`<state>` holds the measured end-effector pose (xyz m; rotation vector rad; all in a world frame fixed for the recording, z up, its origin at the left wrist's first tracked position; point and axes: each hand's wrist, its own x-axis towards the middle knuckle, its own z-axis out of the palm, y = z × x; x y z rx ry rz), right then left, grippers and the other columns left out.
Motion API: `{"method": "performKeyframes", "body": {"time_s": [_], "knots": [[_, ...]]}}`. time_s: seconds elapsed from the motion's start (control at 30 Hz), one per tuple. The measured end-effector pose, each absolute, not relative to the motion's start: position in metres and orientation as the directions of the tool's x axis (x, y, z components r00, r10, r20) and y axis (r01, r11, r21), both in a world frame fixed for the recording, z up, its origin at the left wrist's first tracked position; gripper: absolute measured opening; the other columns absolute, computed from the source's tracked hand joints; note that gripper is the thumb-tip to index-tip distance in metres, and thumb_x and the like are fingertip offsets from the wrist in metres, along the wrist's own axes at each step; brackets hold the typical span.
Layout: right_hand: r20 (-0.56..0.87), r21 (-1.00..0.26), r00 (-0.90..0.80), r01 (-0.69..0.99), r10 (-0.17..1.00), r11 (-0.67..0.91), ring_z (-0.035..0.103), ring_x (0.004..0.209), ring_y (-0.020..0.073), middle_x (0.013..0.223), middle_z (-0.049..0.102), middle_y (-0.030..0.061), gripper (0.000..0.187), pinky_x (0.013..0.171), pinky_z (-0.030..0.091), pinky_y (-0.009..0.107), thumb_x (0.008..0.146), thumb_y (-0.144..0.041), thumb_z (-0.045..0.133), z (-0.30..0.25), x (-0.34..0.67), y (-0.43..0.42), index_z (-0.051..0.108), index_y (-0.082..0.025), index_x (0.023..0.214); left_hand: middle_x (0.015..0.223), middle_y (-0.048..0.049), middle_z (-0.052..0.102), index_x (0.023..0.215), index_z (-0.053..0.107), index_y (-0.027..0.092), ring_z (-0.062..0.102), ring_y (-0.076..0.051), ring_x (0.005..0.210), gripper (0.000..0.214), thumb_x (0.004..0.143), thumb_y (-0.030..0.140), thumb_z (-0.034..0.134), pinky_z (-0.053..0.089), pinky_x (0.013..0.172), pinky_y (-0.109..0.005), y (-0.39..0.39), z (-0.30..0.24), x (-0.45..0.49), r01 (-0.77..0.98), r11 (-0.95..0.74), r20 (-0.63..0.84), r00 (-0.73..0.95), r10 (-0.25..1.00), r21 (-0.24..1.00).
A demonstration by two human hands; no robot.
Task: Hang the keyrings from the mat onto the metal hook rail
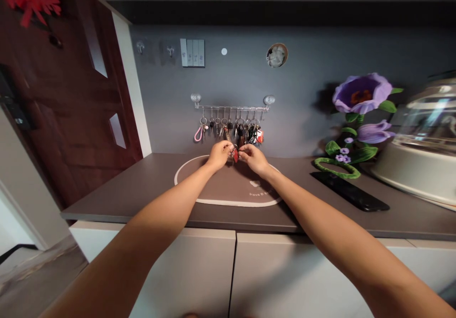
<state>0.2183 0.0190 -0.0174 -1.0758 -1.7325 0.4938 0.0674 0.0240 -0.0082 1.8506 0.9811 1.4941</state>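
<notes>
Both hands meet on a small red key tag [235,155] under the silver wall key rack [231,108].
Left hand [220,154] pinches it from 9 o'clock, right hand [253,158] from 3 o'clock (equally near), above the dark grey bench [142,189].

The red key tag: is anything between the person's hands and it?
No. Both the left hand and the right hand already meet at the red key tag, just below the key rack. Nothing visible lies between.
</notes>
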Motion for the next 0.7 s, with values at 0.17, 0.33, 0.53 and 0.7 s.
{"method": "performKeyframes", "body": {"time_s": [0.17,0.33,0.53,0.7], "knots": [[0.606,-0.708,-0.141,0.354,0.783,0.611,0.055,0.074,0.0114,0.082,0.061,0.0027,0.020,0.072,0.043,0.025,0.073,-0.032,0.052,-0.007,0.214,0.007,0.056,-0.015,0.084,0.066,-0.0005,0.059,0.075,0.055,0.014,0.053,-0.008,0.058,0.012,0.076,0.021,0.047,0.044,0.054,-0.019,0.019,-0.006,0.068,0.186,-0.568,0.556,0.120,0.823,0.802],[0.604,-0.719,-0.137,0.332,0.785,0.611,0.053,0.071,0.0115,0.077,0.060,0.0022,0.020,0.071,0.042,0.025,0.072,-0.034,0.054,-0.004,0.212,0.004,0.055,-0.015,0.078,0.067,-0.0009,0.059,0.075,0.056,0.013,0.053,-0.008,0.058,0.012,0.077,0.022,0.047,0.044,0.054,-0.019,0.016,-0.005,0.069,0.197,-0.566,0.553,0.121,0.824,0.800],[0.619,-0.713,-0.140,0.312,0.772,0.628,0.050,0.068,0.0107,0.074,0.055,0.0005,0.020,0.067,0.040,0.024,0.073,-0.036,0.052,-0.006,0.214,0.008,0.052,-0.016,0.077,0.065,-0.0009,0.058,0.075,0.056,0.013,0.053,-0.009,0.057,0.014,0.076,0.025,0.049,0.045,0.055,-0.020,0.016,-0.006,0.070,0.198,-0.578,0.560,0.141,0.816,0.792],[0.641,-0.685,-0.159,0.322,0.751,0.653,0.048,0.070,0.0108,0.074,0.052,-0.0008,0.018,0.069,0.040,0.024,0.075,-0.035,0.047,-0.006,0.216,0.009,0.048,-0.017,0.077,0.066,-0.0011,0.058,0.076,0.057,0.013,0.053,-0.009,0.058,0.017,0.076,0.028,0.049,0.044,0.055,-0.021,0.014,-0.005,0.070,0.229,-0.630,0.607,0.168,0.776,0.742]]}}
